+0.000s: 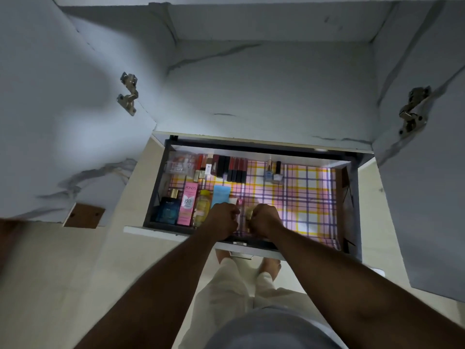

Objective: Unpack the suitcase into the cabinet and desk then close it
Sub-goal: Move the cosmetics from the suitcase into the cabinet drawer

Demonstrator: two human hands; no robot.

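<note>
While the drawer stood pulled out below the open cabinet, the left hand curled round a pink tube and the right hand round a gold item, both over the checked liner beside a row of cosmetics.

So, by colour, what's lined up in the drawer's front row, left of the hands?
Dark blue perfume bottle: 1
Pink box: 1
Yellow bottle: 1
Light blue tube: 1
Total: 4
</note>
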